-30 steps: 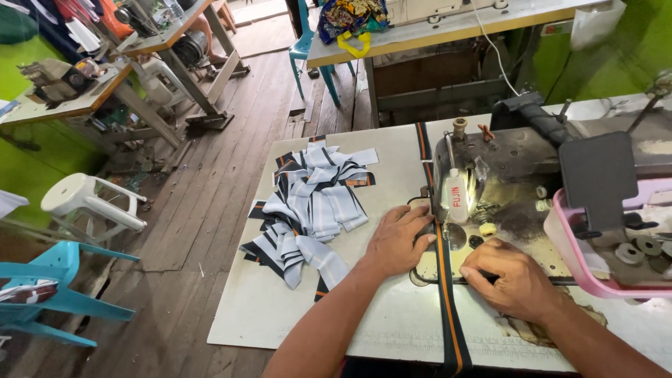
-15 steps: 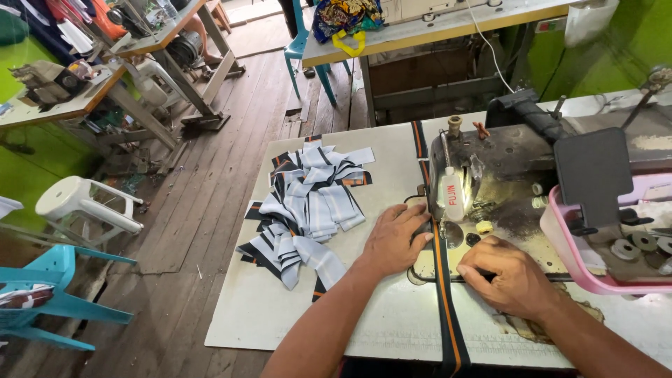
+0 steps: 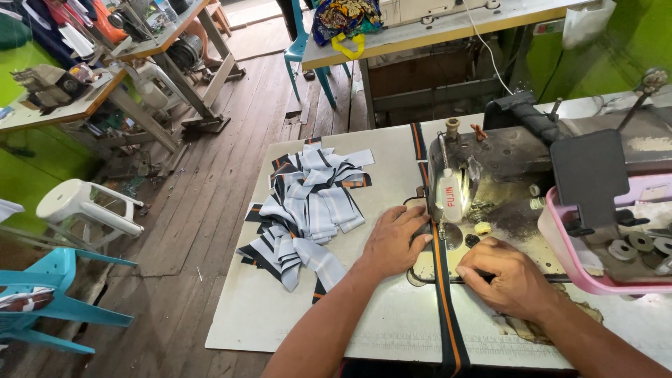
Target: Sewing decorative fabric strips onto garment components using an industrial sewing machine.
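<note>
A long dark strap with an orange stripe [image 3: 448,318] runs down the white table [image 3: 280,308] and under the head of a worn grey sewing machine [image 3: 504,161]. My left hand [image 3: 392,241] lies flat on the table just left of the strap, fingertips by the needle area. My right hand [image 3: 507,276] rests on the machine bed to the strap's right, fingers curled against its edge. A heap of striped blue, white and black fabric pieces [image 3: 308,210] lies left of my left hand.
A pink tray [image 3: 570,259] with metal bobbins sits at the right. Behind stands another sewing table [image 3: 448,28] with a colourful bundle [image 3: 346,17]. Left, over the plank floor, are a white stool [image 3: 84,206], a blue chair [image 3: 52,301] and cluttered benches.
Both hands have stayed almost still at the strap; the view has shifted slightly.
</note>
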